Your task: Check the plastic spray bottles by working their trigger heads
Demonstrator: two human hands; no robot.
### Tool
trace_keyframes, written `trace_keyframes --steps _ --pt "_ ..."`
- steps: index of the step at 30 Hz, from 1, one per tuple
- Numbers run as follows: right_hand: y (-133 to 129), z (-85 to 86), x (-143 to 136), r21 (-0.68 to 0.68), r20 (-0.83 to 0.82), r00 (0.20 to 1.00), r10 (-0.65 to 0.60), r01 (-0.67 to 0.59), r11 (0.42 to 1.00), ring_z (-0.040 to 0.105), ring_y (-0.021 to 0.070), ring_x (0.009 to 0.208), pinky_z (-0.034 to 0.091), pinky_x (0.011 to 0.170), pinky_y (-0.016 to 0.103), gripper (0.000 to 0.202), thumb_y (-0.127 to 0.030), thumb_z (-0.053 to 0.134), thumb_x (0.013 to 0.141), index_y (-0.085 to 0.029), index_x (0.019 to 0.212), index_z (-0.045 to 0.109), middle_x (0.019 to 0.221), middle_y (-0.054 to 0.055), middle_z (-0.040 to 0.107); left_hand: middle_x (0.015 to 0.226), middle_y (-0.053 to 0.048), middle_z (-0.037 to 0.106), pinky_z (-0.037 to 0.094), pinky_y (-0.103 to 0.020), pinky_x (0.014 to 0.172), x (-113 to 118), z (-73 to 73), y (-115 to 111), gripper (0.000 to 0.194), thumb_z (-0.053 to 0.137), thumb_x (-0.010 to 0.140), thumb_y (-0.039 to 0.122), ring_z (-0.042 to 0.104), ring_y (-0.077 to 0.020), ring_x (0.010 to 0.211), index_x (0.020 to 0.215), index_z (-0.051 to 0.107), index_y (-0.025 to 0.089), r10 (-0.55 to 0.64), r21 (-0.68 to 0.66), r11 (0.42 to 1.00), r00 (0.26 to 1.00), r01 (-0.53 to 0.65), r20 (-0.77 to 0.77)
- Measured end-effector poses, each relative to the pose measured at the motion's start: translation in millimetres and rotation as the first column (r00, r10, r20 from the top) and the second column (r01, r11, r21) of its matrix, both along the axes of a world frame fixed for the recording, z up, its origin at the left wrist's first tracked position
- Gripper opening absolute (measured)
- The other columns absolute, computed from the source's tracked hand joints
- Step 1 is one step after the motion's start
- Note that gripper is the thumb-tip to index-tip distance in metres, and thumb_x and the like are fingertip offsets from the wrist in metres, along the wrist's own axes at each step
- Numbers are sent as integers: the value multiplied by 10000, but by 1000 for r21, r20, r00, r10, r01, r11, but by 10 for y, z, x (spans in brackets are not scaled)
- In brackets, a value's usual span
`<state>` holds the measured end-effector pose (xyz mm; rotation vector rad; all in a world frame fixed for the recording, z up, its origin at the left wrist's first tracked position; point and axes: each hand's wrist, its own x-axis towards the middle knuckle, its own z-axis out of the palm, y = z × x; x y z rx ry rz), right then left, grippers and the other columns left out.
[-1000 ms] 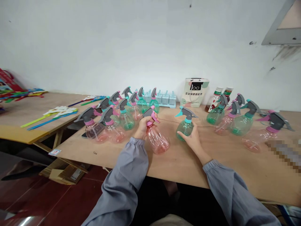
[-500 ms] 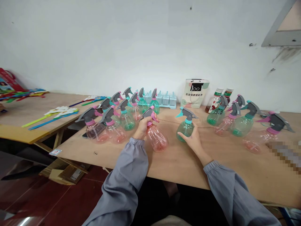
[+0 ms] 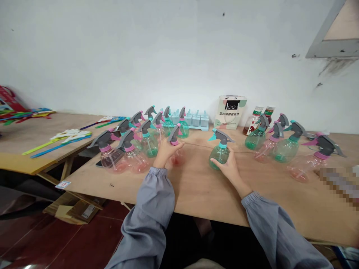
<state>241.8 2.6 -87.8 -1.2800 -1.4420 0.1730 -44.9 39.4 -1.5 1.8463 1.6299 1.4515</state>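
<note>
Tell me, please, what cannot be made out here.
In the head view:
Held pink bottle: its left side, hidden by the left grip.
Right grip: some fingertips, behind the held green bottle.
Paper bag: its lowest print, too small.
Red item: cut off by the left edge.

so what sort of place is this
Perhaps a small workroom or stockroom: many near-identical trigger spray bottles crowd a plain wooden table, a cardboard box sits lower down, and colorful long-handled plastic items lie on the neighboring table.
</note>
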Motion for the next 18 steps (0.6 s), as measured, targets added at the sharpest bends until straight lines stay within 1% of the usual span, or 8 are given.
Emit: trace_keyframes --steps 2,4,7,10,12,14,18 --pt "1 -2 -1 2 1 1000 0 0 1000 544 392 1281 447 1051 581 995 -715 773 619 -158 1366 427 1373 229 553 855 -125 670 456 -430 853 -31 -36 37 377 794 656 532 631 -368 999 738 646 195 93 -31 995 990 -97 -110" --pt "4 -5 -3 4 -3 1000 0 0 1000 549 392 1272 448 1049 582 996 -717 774 616 -158 1364 429 1365 230 557 988 -180 685 436 -497 926 -41 -70 85 442 778 675 592 587 -423 1125 812 657 190 195 -34 978 963 -205 -184" --pt "5 -5 -8 8 -4 1000 1 -1 1000 555 387 1263 456 1039 578 987 -714 772 622 -166 1367 429 1358 224 560 1164 -231 668 397 -545 991 -11 -139 192 580 737 700 658 537 -453 1209 1010 658 174 294 -17 952 926 -307 -238" --pt "0 0 -15 6 5 1000 0 0 1000 560 388 1253 461 1032 576 979 -716 765 625 -162 1361 433 1351 224 564 1254 -265 630 388 -537 1006 63 -226 340 724 695 717 704 521 -468 1234 1165 618 140 367 -11 923 889 -384 -274" --pt "-6 2 -19 2 9 1000 3 -3 1000 560 390 1252 464 1026 576 977 -719 757 631 -159 1361 430 1351 225 565 1297 -277 602 380 -528 1018 117 -271 449 810 686 717 717 513 -469 1252 1251 572 119 396 -10 909 869 -417 -297" --pt "-11 1 -20 1 14 1000 6 -6 1000 558 392 1257 465 1024 575 972 -717 749 642 -159 1368 424 1359 226 561 1316 -284 588 369 -529 1033 159 -296 554 861 676 720 726 505 -465 1268 1306 530 112 394 -15 908 864 -420 -314" --pt "-17 -8 -17 2 31 1000 5 -5 1000 564 388 1253 469 1022 570 956 -696 752 657 -165 1378 418 1357 221 564 1317 -297 577 352 -538 1054 210 -312 701 894 665 727 727 489 -465 1282 1338 498 95 376 -30 913 870 -406 -318"
